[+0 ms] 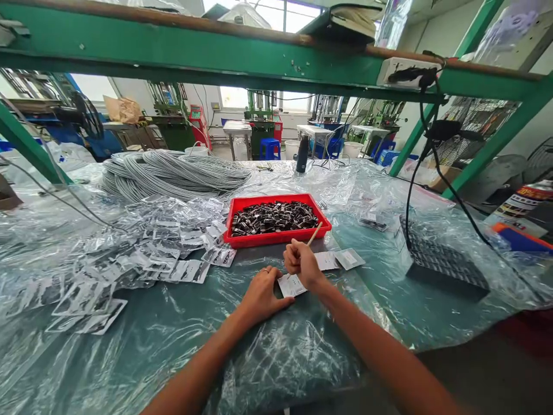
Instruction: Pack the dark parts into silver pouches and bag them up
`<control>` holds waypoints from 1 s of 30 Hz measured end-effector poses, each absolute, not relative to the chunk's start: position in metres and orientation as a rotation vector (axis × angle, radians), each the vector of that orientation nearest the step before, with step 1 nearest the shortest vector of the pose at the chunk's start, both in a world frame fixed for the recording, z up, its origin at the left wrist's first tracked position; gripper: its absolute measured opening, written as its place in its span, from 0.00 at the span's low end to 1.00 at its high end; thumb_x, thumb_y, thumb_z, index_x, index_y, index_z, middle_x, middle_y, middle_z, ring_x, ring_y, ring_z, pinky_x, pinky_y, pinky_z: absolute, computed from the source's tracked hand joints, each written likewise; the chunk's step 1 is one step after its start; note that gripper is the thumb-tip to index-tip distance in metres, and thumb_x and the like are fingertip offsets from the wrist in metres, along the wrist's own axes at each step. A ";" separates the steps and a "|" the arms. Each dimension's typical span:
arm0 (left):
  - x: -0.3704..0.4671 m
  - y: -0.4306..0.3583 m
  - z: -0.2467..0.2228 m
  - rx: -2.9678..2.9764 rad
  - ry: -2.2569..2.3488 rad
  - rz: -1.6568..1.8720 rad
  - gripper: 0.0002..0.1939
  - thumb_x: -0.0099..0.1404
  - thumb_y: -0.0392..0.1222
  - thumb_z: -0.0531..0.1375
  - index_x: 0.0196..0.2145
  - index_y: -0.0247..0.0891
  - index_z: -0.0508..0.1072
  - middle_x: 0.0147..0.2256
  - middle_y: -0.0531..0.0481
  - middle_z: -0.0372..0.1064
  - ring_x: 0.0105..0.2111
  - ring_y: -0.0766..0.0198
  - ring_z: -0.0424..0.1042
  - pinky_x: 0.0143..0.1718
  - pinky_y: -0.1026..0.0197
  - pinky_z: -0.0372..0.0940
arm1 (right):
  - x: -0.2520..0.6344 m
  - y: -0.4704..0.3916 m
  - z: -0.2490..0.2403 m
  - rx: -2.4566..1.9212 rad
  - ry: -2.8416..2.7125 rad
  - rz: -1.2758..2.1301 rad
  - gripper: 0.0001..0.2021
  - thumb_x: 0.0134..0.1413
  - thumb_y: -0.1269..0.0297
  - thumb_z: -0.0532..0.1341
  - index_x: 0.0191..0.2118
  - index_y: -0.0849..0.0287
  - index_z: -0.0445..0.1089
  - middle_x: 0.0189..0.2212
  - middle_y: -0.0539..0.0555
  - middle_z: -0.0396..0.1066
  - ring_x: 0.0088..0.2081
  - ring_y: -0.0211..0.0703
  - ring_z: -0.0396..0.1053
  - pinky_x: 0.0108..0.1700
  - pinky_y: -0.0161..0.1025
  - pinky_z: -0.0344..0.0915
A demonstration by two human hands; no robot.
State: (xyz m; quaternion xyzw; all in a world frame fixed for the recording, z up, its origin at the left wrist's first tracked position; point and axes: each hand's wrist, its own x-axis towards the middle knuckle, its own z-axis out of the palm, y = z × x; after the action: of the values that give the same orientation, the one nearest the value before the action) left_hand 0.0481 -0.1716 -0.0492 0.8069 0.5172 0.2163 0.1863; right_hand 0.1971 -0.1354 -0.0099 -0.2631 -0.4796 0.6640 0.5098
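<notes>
My right hand (pixel 302 264) is closed round a thin pale stick (pixel 315 232), which points up and away; its lower end is hidden by the fingers. Under that hand lies a small white printed packet (pixel 290 286). On the packet's left side rests my left hand (pixel 261 294), with thumb and fingers apart along its edges. Just beyond my hands stands a red tray (pixel 276 237) heaped with small dark, shiny pieces (pixel 276 217). Two more white packets, one of them a flat square packet (pixel 349 259), lie to the right of my right hand.
Many clear packets (pixel 159 242) with small dark contents spread across the left. Behind them sits a coil of grey cable (pixel 168 173). A dark bottle (pixel 302 154) stands at the back. To the right are a black box (pixel 447 262) and hanging cords. A green shelf beam (pixel 207 55) crosses above.
</notes>
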 end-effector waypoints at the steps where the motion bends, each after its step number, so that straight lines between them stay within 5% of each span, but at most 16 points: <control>1: 0.049 -0.171 -0.051 2.264 1.464 0.640 0.22 0.52 0.51 0.68 0.40 0.37 0.68 0.40 0.43 0.70 0.43 0.49 0.70 0.45 0.50 0.65 | 0.190 -0.134 -0.017 -0.645 -1.114 1.593 0.23 0.52 0.50 0.54 0.15 0.55 0.49 0.12 0.41 0.41 0.14 0.29 0.36 0.18 0.34 0.35; 10: 0.052 -0.173 -0.058 2.251 1.432 0.738 0.18 0.53 0.49 0.66 0.37 0.38 0.68 0.38 0.44 0.70 0.41 0.50 0.70 0.44 0.50 0.64 | 0.166 -0.140 -0.040 -0.634 -1.053 1.450 0.22 0.47 0.52 0.57 0.13 0.54 0.47 0.11 0.42 0.43 0.13 0.29 0.39 0.18 0.34 0.37; 16: 0.053 -0.176 -0.053 2.276 1.477 0.697 0.15 0.55 0.49 0.65 0.33 0.39 0.66 0.36 0.45 0.69 0.41 0.50 0.70 0.44 0.51 0.64 | 0.194 -0.162 -0.040 -0.632 -1.201 1.714 0.23 0.52 0.53 0.56 0.13 0.55 0.48 0.11 0.42 0.42 0.13 0.30 0.40 0.18 0.34 0.37; 24: 0.068 -0.179 -0.044 2.335 1.558 0.573 0.26 0.55 0.52 0.66 0.46 0.32 0.68 0.44 0.37 0.67 0.48 0.44 0.66 0.49 0.45 0.63 | 0.211 -0.121 -0.030 -0.650 -1.069 1.560 0.23 0.47 0.52 0.57 0.14 0.55 0.45 0.12 0.41 0.39 0.13 0.29 0.33 0.17 0.32 0.36; 30: 0.068 -0.173 -0.056 2.312 1.425 0.687 0.17 0.58 0.48 0.64 0.41 0.35 0.70 0.42 0.40 0.67 0.46 0.48 0.67 0.48 0.47 0.64 | 0.189 -0.131 -0.041 -0.685 -1.132 1.498 0.22 0.47 0.52 0.57 0.13 0.54 0.48 0.11 0.42 0.42 0.14 0.29 0.37 0.18 0.34 0.36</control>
State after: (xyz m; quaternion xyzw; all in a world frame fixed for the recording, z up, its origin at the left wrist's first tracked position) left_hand 0.0680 -0.1726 -0.0564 0.8134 0.5013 0.2417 0.1690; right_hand 0.1890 -0.1313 -0.0415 -0.2882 -0.4764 0.6304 0.5409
